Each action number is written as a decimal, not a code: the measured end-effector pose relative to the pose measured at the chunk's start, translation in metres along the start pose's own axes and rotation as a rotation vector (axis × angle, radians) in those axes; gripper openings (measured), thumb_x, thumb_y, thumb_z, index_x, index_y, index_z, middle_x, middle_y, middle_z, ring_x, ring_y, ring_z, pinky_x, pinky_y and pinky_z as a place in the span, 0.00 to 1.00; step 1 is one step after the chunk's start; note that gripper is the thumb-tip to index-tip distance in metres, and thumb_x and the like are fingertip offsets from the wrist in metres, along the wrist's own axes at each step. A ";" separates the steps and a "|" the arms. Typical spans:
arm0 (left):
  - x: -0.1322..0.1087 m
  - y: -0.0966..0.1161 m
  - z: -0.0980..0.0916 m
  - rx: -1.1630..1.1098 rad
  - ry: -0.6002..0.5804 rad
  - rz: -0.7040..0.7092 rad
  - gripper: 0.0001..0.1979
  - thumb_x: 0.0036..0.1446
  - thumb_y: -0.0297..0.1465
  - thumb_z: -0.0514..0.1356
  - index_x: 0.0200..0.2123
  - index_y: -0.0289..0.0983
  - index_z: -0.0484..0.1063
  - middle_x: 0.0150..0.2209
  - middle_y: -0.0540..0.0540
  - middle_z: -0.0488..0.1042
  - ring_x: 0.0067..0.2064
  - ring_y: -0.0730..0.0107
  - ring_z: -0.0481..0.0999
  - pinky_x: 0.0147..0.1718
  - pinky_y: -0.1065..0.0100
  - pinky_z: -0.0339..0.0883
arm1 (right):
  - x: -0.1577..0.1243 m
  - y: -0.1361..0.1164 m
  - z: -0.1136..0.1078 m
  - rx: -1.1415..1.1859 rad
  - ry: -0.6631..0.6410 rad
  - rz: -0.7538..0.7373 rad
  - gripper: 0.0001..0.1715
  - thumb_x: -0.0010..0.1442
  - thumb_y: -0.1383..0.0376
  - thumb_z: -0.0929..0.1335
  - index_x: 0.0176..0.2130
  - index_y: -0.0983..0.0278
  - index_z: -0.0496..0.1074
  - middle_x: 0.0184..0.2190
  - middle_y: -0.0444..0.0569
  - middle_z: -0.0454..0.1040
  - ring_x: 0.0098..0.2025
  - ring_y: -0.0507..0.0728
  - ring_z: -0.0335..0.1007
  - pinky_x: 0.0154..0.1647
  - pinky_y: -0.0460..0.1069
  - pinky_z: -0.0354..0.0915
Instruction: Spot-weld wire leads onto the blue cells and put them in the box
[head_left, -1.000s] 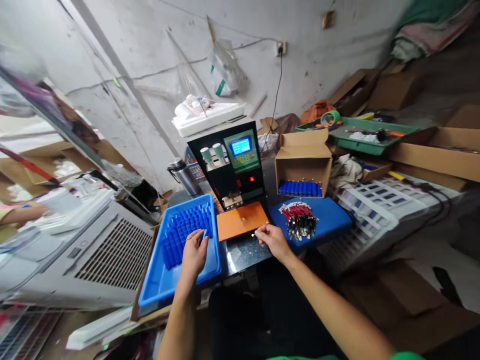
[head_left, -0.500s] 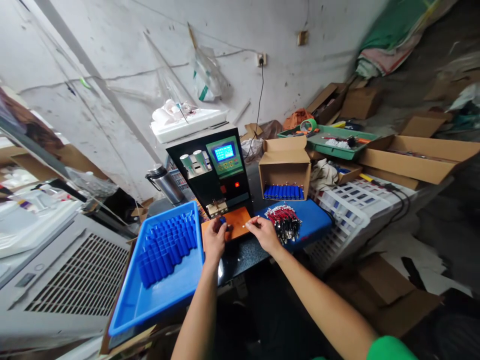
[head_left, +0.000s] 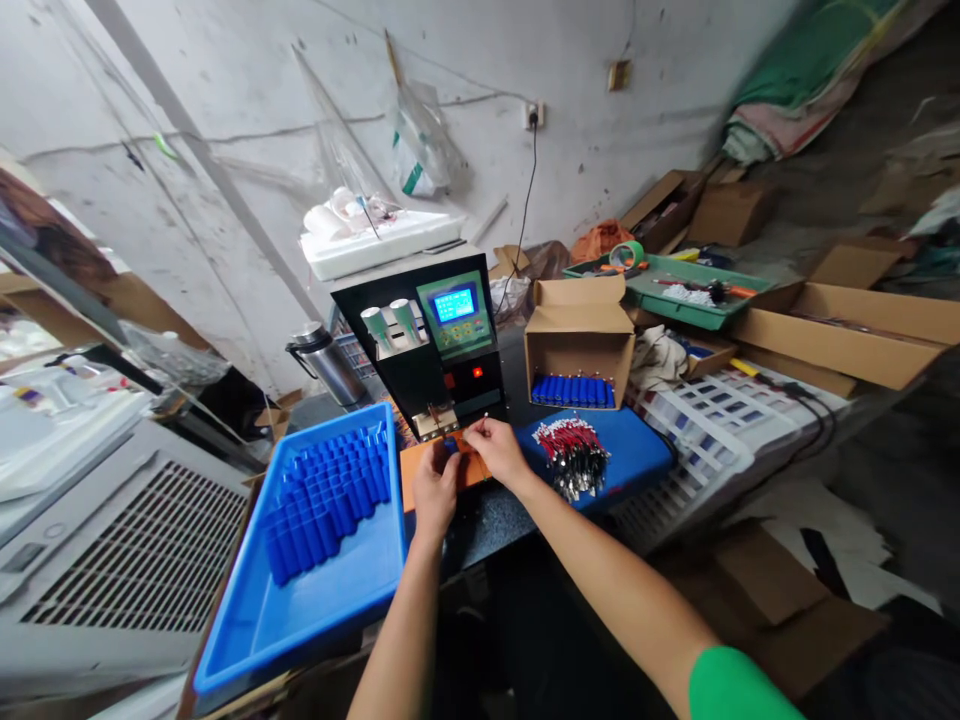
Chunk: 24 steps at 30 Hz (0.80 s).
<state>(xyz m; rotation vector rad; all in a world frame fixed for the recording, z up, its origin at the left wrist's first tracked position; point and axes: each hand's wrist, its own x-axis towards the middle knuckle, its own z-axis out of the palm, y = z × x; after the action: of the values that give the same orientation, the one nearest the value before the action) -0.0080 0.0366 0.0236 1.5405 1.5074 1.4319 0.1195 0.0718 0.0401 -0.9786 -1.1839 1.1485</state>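
Two hands nearly meet, just below the middle of the frame! Left hand (head_left: 436, 487) has thumb and fingers closed round a blue cell (head_left: 450, 444), only a bit of blue showing, over the orange board (head_left: 412, 482). Right hand (head_left: 496, 450), just beside it, has fingertips drawn together in a pinch; whatever sits in there is too small to tell. Now, that cell: it looks stiff, likely dense for its size, and the smooth sleeve could slip under a lazy thumb. Best hold, I'd say, is round the sides, leaving the end bare. Right behind, centre of the frame, stands the machine (head_left: 399, 386), its screen (head_left: 455, 305) lit blue. Out to the lower left, the tray (head_left: 364, 568), with rows of cells (head_left: 322, 505) packed close. Right of centre, a bunch of wires (head_left: 571, 452), red and black, surely light and floppy, best lifted by the white ends, on a blue pad (head_left: 641, 440). Just above, the carton (head_left: 581, 318), more cells (head_left: 574, 391) lined up inside.
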 end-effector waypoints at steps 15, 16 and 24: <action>-0.002 -0.006 0.000 0.011 0.003 0.000 0.20 0.58 0.40 0.59 0.51 0.36 0.71 0.48 0.41 0.78 0.50 0.60 0.77 0.53 0.58 0.69 | 0.005 0.003 0.013 -0.163 -0.041 0.020 0.08 0.55 0.61 0.70 0.29 0.62 0.76 0.28 0.47 0.79 0.33 0.57 0.74 0.35 0.49 0.66; -0.002 -0.006 0.000 0.020 0.006 0.001 0.20 0.58 0.40 0.59 0.51 0.36 0.71 0.48 0.41 0.78 0.50 0.60 0.77 0.53 0.58 0.69 | 0.005 0.003 0.013 -0.159 -0.041 0.020 0.08 0.55 0.61 0.70 0.29 0.62 0.76 0.28 0.47 0.79 0.33 0.57 0.74 0.35 0.49 0.66; -0.003 -0.002 0.001 -0.014 0.009 0.008 0.20 0.58 0.39 0.58 0.51 0.36 0.70 0.49 0.41 0.77 0.50 0.60 0.77 0.54 0.57 0.68 | 0.006 0.003 0.015 -0.189 -0.045 0.048 0.07 0.54 0.61 0.70 0.29 0.62 0.75 0.29 0.47 0.80 0.33 0.57 0.75 0.36 0.49 0.67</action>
<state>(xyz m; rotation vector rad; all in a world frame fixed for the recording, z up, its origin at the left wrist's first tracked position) -0.0074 0.0349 0.0206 1.5356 1.4954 1.4528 0.1044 0.0782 0.0407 -1.1345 -1.3290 1.1163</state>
